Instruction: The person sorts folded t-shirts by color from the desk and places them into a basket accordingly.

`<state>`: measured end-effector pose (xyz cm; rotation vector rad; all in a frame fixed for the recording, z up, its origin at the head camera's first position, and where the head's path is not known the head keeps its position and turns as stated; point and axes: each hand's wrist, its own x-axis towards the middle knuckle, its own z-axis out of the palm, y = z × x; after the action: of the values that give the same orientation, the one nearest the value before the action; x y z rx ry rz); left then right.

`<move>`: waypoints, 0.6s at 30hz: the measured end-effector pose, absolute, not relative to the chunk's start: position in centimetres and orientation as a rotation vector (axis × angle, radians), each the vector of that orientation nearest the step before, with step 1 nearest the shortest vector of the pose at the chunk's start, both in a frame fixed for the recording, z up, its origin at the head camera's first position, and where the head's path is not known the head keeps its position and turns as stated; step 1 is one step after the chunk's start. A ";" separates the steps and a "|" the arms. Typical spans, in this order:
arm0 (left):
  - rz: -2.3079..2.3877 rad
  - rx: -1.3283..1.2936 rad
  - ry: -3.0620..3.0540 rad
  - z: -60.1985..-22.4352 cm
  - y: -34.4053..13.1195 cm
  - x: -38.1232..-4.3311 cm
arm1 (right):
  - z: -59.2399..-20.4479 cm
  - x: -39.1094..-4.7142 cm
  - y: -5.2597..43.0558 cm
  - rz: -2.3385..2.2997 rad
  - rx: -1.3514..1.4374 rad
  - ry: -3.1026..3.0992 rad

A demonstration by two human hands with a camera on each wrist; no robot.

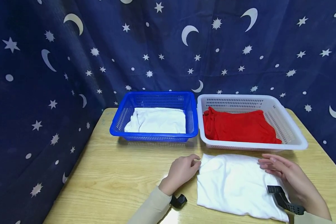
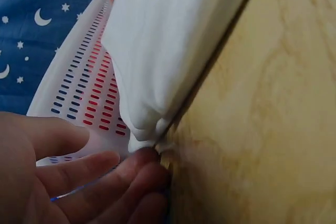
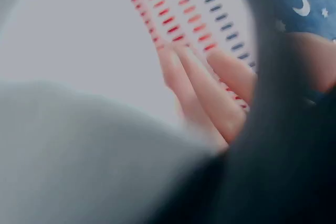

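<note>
A folded white cloth (image 1: 235, 183), perhaps a garment, lies on the table in front of the white basket. At its left edge is my left hand (image 1: 184, 169), thumb apart from the loosely bent fingers. In the left wrist view the fingertips (image 2: 144, 163) meet the cloth's corner (image 2: 144, 124) low on the tabletop. My right hand (image 1: 289, 175) is at the cloth's far right side, its fingers fairly straight along the edge. The right wrist view shows those fingers (image 3: 202, 90) beside the white cloth (image 3: 79, 51), which hides part of the hand.
A blue basket (image 1: 154, 135) at the back left holds a folded white cloth (image 1: 159, 121). Beside it, a white basket (image 1: 254, 145) contains a folded red cloth (image 1: 238, 126). Behind both hangs a dark blue curtain (image 1: 168, 40) with moons and stars. Wooden tabletop (image 1: 114, 180) extends leftward.
</note>
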<state>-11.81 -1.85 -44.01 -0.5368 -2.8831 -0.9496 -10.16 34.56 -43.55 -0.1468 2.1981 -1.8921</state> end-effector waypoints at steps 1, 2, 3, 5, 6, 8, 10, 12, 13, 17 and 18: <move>-0.971 -0.540 -2.906 -44.1 -1.9 -11.9 | -43.8 -10.2 34.8 -1.915 -0.131 2.192; -1.018 -0.547 -2.930 -44.2 -1.9 -12.0 | -44.0 -10.3 35.1 -1.926 -0.120 2.194; -1.089 -0.552 -2.950 -44.2 -2.0 -12.0 | -44.2 -10.3 35.3 -1.923 -0.099 2.207; -1.293 -0.542 -2.979 -44.6 -2.0 -12.2 | -44.5 -10.3 35.8 -1.903 -0.062 2.218; -1.412 -0.528 -2.980 -44.7 -2.0 -12.3 | -44.5 -10.3 36.0 -1.867 -0.026 2.236; -1.679 -0.479 -2.950 -44.9 -1.9 -12.4 | -44.5 -10.3 36.6 -1.710 0.004 2.357; -1.907 -0.430 -2.889 -45.1 -1.9 -12.5 | -44.4 -10.2 37.1 -1.520 0.052 2.471; -2.086 -0.403 -2.831 -45.3 -1.9 -12.6 | -44.3 -10.0 37.7 -1.388 0.096 2.525; -2.165 -0.400 -2.807 -45.3 -2.0 -12.7 | -44.2 -9.9 37.9 -1.363 0.121 2.503; -2.386 -0.449 -2.762 -45.6 -2.6 -12.9 | -44.2 -9.5 38.0 -1.354 0.169 2.295; -2.421 -0.469 -2.763 -45.6 -2.8 -12.9 | -44.2 -9.5 37.8 -1.334 0.162 2.253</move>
<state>-12.89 -2.80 -45.55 -0.4689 -2.7630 -2.4211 -9.46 37.83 -44.23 0.1617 2.2528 -1.3343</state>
